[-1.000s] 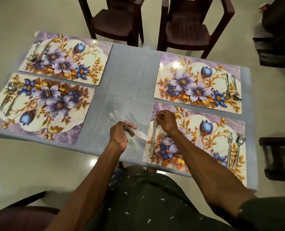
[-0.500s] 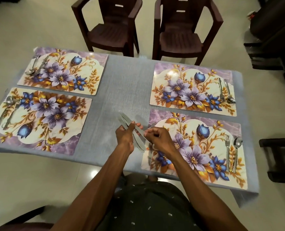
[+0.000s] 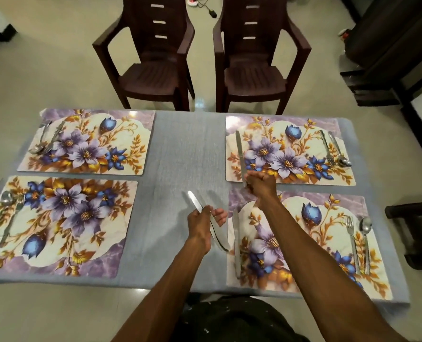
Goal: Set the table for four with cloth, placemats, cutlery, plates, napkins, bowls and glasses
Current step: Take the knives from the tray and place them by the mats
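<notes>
Fingers of the right hand (image 3: 261,184) curl around the handle end of a knife (image 3: 239,154), a little right of the frame centre. This knife lies along the left edge of the upper right placemat (image 3: 289,149), with its blade pointing to the top of the frame. The left hand (image 3: 200,225), just below the centre, grips the remaining knives (image 3: 206,219) in a closed fist above the grey cloth (image 3: 187,149). How many knives it holds I cannot tell, because they are blurred; one tip points to the upper left and the other ends go to the lower right.

One more knife (image 3: 236,245) lies flat along the left edge of the lower right placemat (image 3: 311,243), just beside the left hand but apart from it. On the right side of both right placemats a fork and a spoon lie side by side. The upper left placemat (image 3: 89,141) and the lower left placemat (image 3: 57,225) each carry a fork and a spoon near their left edge, and no knife is visible on them.

Two dark brown chairs (image 3: 153,58) stand at the top of the frame, behind the far side of the table.
</notes>
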